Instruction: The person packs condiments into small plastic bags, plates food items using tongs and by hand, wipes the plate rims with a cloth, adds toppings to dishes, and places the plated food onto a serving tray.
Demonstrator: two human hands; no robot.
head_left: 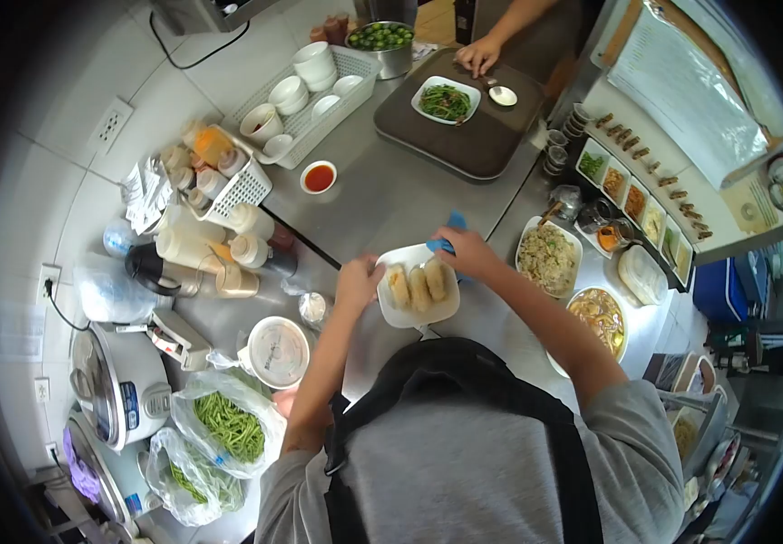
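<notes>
A white square plate point(416, 315) with several pale rolls point(417, 286) on it is in front of me over the steel counter. My left hand point(358, 283) grips the plate's left rim. At the upper right corner of the plate, my right hand point(466, 252) is closed on a blue cloth point(444, 241), which touches the rim. The fingertips under the plate are hidden. Beyond the plate, a small bowl of red sauce point(319, 177) stands on the counter.
Across the counter, another person's hand point(479, 56) rests at a brown tray point(400, 122) holding a dish of greens point(446, 101). Fried rice point(547, 258) and a bowl of soup point(598, 317) stand right. Bottles point(249, 249), a lidded tub point(278, 352) and bagged green beans point(228, 426) crowd the left.
</notes>
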